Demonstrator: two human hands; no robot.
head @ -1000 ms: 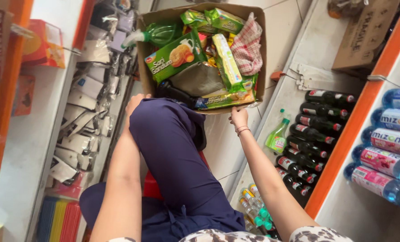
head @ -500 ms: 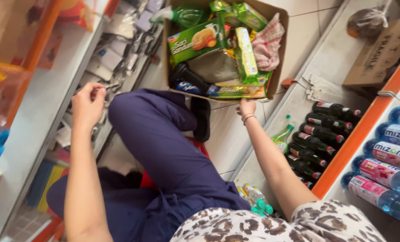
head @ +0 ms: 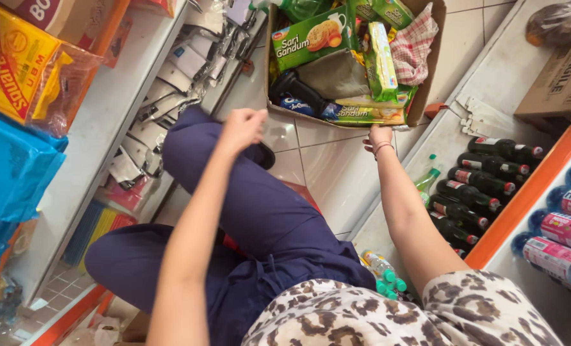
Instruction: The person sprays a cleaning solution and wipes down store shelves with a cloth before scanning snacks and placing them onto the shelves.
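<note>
Left of frame: white shelf with glossy snack bags, the orange crackers pack cut off by the frame edge. Centre: left hand, fingers curled loosely and holding nothing visible, raised above the knee in navy trousers. Upper centre: open cardboard box on pale floor tiles, containing green biscuit packs, a dark pouch and a checked cloth; its top is cropped. Right hand grips the box's near rim, fingertips hidden beneath. Right: low shelf of dark bottles with red caps.
</note>
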